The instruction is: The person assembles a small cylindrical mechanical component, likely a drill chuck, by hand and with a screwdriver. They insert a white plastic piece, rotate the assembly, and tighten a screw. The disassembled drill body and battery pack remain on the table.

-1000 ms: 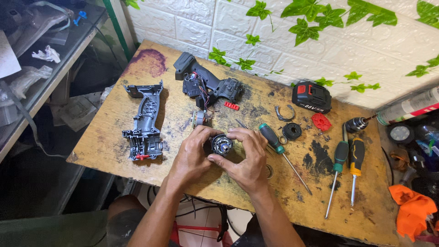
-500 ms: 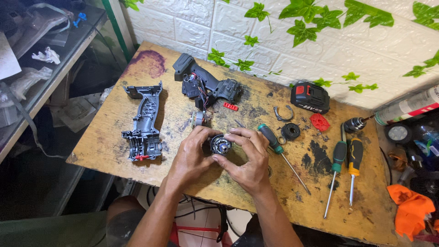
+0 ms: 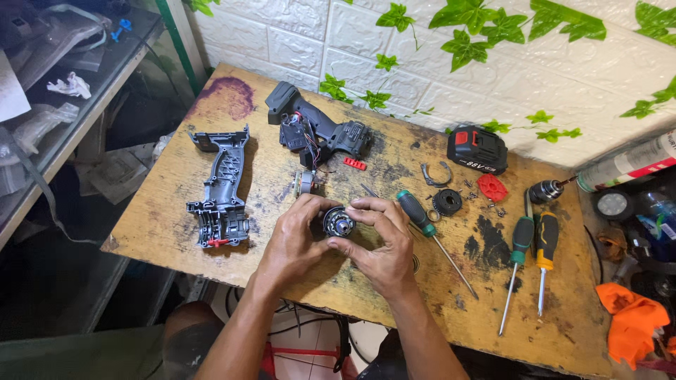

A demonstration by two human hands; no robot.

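Both my hands hold a small round black gear housing (image 3: 339,223) with a metal centre, just above the worn wooden table (image 3: 162,225). My left hand (image 3: 296,243) wraps its left side. My right hand (image 3: 384,246) pinches its right side with thumb and fingers. A small motor (image 3: 305,184) lies just beyond my left hand. The open drill body (image 3: 317,130) with loose wires lies further back. An empty grey housing half (image 3: 220,190) lies to the left.
A green-handled screwdriver (image 3: 426,224) lies right of my hands. Two more screwdrivers (image 3: 529,257) lie at the right, near a drill chuck (image 3: 543,191), a black battery pack (image 3: 477,149), a red disc (image 3: 492,187), a black ring (image 3: 446,202) and loose screws. An orange cloth (image 3: 632,320) sits far right.
My hands stay in the same place around the gear housing; the fingers of my right hand have shifted slightly on it. Nothing else on the table has moved.
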